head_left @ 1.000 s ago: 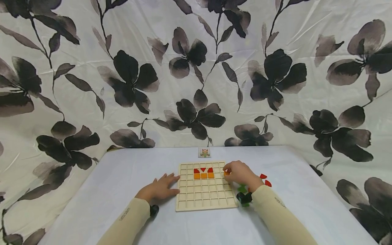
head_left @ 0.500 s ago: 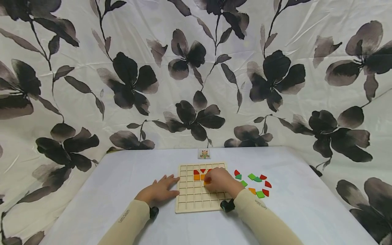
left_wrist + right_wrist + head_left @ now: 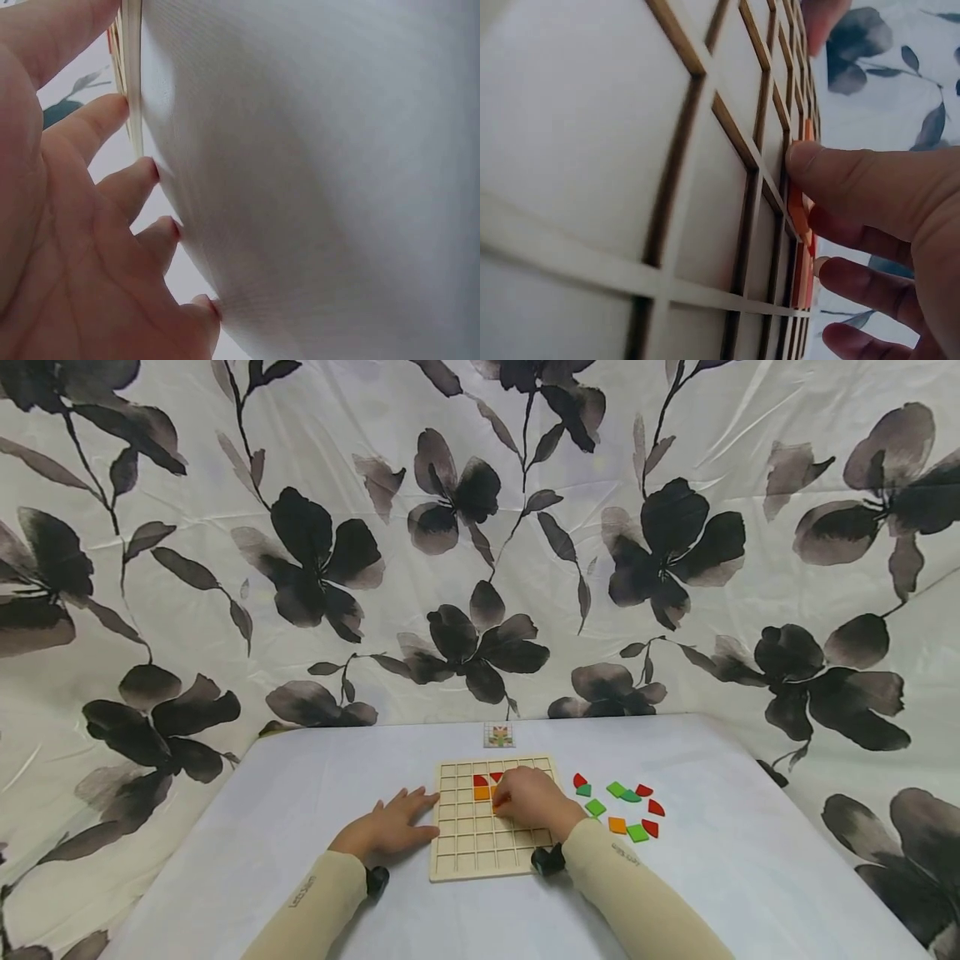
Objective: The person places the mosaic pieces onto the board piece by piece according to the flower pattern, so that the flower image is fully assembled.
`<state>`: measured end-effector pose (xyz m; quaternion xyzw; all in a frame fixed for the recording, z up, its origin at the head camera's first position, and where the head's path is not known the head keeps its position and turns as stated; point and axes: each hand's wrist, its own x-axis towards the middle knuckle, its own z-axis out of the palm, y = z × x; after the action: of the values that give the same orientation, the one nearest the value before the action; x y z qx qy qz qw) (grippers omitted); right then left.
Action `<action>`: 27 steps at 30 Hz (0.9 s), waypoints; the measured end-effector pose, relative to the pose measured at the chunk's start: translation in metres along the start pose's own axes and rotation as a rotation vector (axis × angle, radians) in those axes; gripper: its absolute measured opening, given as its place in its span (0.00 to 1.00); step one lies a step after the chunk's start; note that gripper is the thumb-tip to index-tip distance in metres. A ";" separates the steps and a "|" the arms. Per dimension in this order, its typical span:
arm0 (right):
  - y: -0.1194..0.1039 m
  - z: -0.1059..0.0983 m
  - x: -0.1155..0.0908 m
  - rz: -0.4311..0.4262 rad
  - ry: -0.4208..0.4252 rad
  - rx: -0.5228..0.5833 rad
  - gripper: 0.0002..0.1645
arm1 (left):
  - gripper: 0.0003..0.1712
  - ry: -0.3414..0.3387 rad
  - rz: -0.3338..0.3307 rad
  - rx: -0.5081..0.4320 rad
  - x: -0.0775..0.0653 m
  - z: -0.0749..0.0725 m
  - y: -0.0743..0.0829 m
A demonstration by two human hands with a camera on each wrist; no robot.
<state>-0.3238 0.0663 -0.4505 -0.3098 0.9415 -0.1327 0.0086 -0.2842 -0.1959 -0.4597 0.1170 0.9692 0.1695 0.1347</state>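
A pale wooden grid board (image 3: 474, 850) lies on the table. My left hand (image 3: 386, 828) rests flat with fingers spread, thumb and fingertips touching the board's left edge; in the left wrist view, fingers (image 3: 90, 127) meet that edge. Over the board's upper middle, my right hand (image 3: 534, 797) pinches an orange square tile (image 3: 798, 211) between thumb and forefinger, just below the orange row. Red quarter-shaped tile (image 3: 480, 781), small red triangle (image 3: 496, 777) and orange tile (image 3: 481, 793) sit in cells; the hand hides the cells to their right.
Right of the board lie loose tiles: red quarter shapes (image 3: 656, 808), green squares (image 3: 637, 833), darker green pieces (image 3: 632, 797) and an orange square (image 3: 617, 826). A small pattern card (image 3: 499, 735) lies behind the board. A floral cloth (image 3: 480, 568) hangs beyond the table (image 3: 315, 777).
My right hand has carried the orange tile left from the board's right edge to below the orange row, uncovering the loose tiles. My left hand has stayed at the left edge.
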 end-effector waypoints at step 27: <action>0.024 -0.012 -0.019 0.072 0.055 0.103 0.07 | 0.40 0.002 -0.002 0.008 -0.001 0.000 0.000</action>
<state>-0.3236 0.0993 -0.4469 -0.2712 0.9437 -0.1892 0.0034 -0.2836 -0.1959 -0.4599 0.1164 0.9702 0.1655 0.1336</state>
